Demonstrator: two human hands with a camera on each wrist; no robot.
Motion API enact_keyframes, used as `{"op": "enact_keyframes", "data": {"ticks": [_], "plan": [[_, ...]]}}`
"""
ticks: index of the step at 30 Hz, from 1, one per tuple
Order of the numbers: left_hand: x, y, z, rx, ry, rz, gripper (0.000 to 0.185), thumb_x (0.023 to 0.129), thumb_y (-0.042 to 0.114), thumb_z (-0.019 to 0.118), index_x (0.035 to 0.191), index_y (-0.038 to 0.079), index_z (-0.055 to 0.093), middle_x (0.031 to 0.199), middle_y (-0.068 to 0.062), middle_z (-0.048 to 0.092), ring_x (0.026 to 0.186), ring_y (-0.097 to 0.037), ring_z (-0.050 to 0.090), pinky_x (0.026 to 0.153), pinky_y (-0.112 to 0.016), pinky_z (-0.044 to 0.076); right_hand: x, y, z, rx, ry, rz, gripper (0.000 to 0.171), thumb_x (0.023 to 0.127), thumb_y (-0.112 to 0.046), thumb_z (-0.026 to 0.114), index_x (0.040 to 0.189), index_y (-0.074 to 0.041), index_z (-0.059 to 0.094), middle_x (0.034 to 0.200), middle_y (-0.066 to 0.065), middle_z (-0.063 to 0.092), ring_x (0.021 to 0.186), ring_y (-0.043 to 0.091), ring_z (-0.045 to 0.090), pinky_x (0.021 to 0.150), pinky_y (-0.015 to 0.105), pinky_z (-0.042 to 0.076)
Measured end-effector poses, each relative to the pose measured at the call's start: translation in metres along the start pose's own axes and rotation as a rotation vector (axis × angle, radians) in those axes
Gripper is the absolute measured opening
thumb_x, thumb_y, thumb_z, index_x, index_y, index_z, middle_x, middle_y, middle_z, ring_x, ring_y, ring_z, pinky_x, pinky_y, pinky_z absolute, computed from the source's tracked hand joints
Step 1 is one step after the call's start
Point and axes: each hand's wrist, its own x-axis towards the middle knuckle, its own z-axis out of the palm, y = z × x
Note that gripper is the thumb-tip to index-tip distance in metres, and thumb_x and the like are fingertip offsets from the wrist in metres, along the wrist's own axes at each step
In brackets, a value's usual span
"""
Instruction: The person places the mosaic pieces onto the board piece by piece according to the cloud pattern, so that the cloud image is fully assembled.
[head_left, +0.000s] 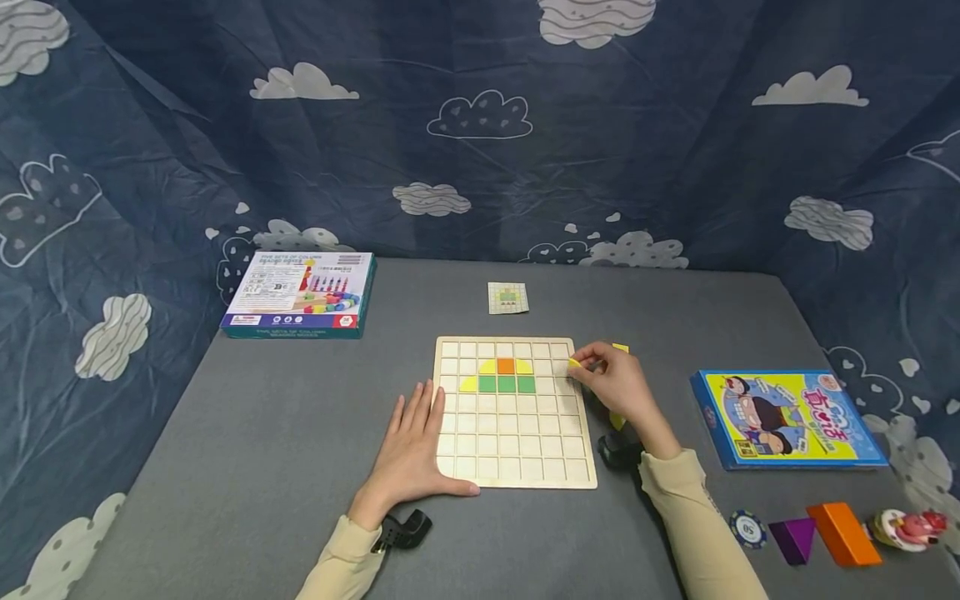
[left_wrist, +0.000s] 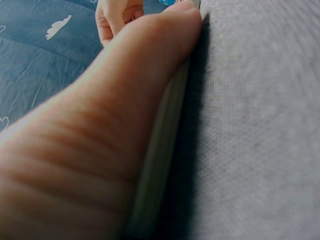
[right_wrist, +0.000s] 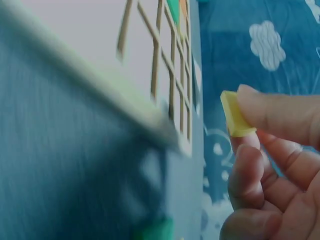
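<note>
Between thumb and fingertips my right hand (head_left: 617, 385) pinches a small yellow tile (right_wrist: 237, 115), held up by the right edge of the wooden grid board (head_left: 517, 437). On the board, an orange tile (head_left: 506, 366) sits between two rounded yellow tiles. Below them runs a row of three green tiles (head_left: 506, 384), with a yellow tile (head_left: 468, 384) at its left end. My left hand (head_left: 408, 450) lies with straight, spread fingers along the board's left side, its thumb at the front edge. More yellow pieces (head_left: 617, 421) lie partly hidden behind my right hand.
A small pattern card (head_left: 507, 298) lies behind the board. To the left back is a beaded-toy box (head_left: 300, 296); at right, a blue and yellow box (head_left: 787, 421). Near the front right are a poker chip (head_left: 747, 529), purple block (head_left: 793, 540), orange block (head_left: 843, 533) and figurine (head_left: 907, 529).
</note>
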Motion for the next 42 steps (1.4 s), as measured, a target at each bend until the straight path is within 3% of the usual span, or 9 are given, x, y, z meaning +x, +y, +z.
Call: {"op": "enact_keyframes", "data": {"ticks": [6, 16, 23, 27, 33, 42], "plan": [[0.000, 0.000, 0.001, 0.002, 0.006, 0.002, 0.141, 0.053, 0.087, 0.061, 0.151, 0.001, 0.008, 0.156, -0.019, 0.004, 0.143, -0.029, -0.002, 0.112, -0.045, -0.002, 0.002, -0.010, 0.013, 0.081, -0.105, -0.018, 0.010, 0.078, -0.009, 0.079, 0.082, -0.006, 0.069, 0.071, 0.001, 0.062, 0.054, 0.018, 0.045, 0.046, 0.026, 0.034], [-0.001, 0.000, 0.000, -0.020, 0.017, 0.001, 0.142, 0.052, 0.085, 0.064, 0.151, 0.001, 0.009, 0.156, -0.020, 0.004, 0.143, -0.029, -0.002, 0.112, -0.045, -0.003, 0.002, -0.016, 0.021, 0.013, -0.160, -0.042, 0.007, 0.080, -0.012, 0.077, 0.081, -0.006, 0.074, 0.069, -0.001, 0.062, 0.057, 0.016, 0.047, 0.053, 0.029, 0.037], [0.000, 0.000, 0.000, -0.012, 0.018, 0.002, 0.141, 0.052, 0.085, 0.063, 0.151, 0.001, 0.008, 0.156, -0.019, 0.004, 0.143, -0.030, -0.002, 0.112, -0.046, -0.002, 0.003, -0.019, 0.025, -0.093, -0.150, -0.016, 0.007, 0.082, -0.013, 0.075, 0.086, -0.008, 0.076, 0.076, -0.001, 0.068, 0.064, 0.015, 0.056, 0.059, 0.032, 0.044], [0.000, 0.000, 0.000, -0.009, 0.013, 0.000, 0.141, 0.053, 0.086, 0.062, 0.151, 0.001, 0.008, 0.156, -0.019, 0.003, 0.143, -0.030, -0.002, 0.112, -0.045, -0.002, 0.005, -0.020, 0.027, -0.152, -0.141, -0.006, 0.006, 0.082, -0.015, 0.075, 0.084, -0.010, 0.076, 0.074, -0.003, 0.068, 0.064, 0.014, 0.058, 0.057, 0.032, 0.044], [0.001, 0.000, 0.000, 0.002, 0.009, 0.003, 0.141, 0.053, 0.087, 0.061, 0.151, 0.001, 0.008, 0.156, -0.019, 0.002, 0.143, -0.030, -0.002, 0.112, -0.046, -0.001, 0.005, -0.021, 0.027, -0.159, -0.138, 0.009, 0.005, 0.080, -0.014, 0.076, 0.078, -0.010, 0.074, 0.066, -0.004, 0.062, 0.058, 0.013, 0.052, 0.052, 0.030, 0.039], [0.000, 0.000, 0.000, 0.006, 0.008, 0.001, 0.141, 0.053, 0.086, 0.062, 0.151, 0.000, 0.009, 0.156, -0.019, 0.004, 0.143, -0.030, -0.001, 0.113, -0.047, 0.000, 0.003, -0.019, 0.026, -0.163, -0.162, 0.024, 0.010, 0.081, -0.015, 0.075, 0.075, -0.011, 0.069, 0.065, -0.003, 0.057, 0.059, 0.015, 0.049, 0.055, 0.029, 0.036]]}}
